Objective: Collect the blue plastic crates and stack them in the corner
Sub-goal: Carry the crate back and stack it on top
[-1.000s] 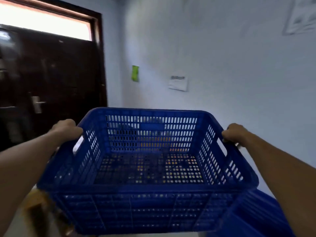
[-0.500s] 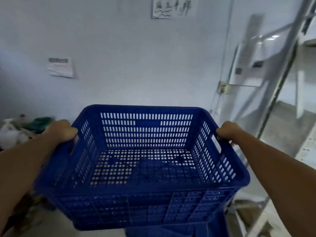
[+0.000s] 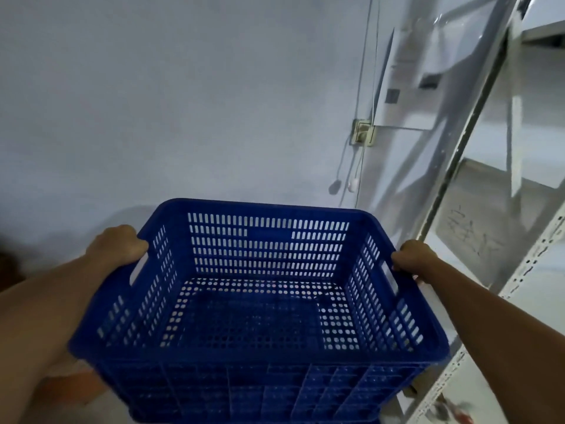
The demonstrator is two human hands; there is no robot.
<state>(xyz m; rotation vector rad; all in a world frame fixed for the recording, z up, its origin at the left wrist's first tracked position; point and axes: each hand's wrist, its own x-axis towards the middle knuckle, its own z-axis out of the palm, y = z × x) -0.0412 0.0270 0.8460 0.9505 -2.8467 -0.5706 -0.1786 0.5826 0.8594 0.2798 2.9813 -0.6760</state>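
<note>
Centrally, a blue perforated crate (image 3: 260, 301), opening upward and long axis running left to right, is held before a pale wall (image 3: 183, 102). Left hand (image 3: 117, 244) and right hand (image 3: 412, 258) each clasp a side-handle rim; metal shelving (image 3: 489, 209) stands at right.

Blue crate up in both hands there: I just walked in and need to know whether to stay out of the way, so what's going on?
A person is carrying an empty blue crate, the left hand and the right hand each gripping a side handle. They face a pale wall with a wall socket, and a metal shelving rack stands to the right. The crate is not set down yet.
</note>
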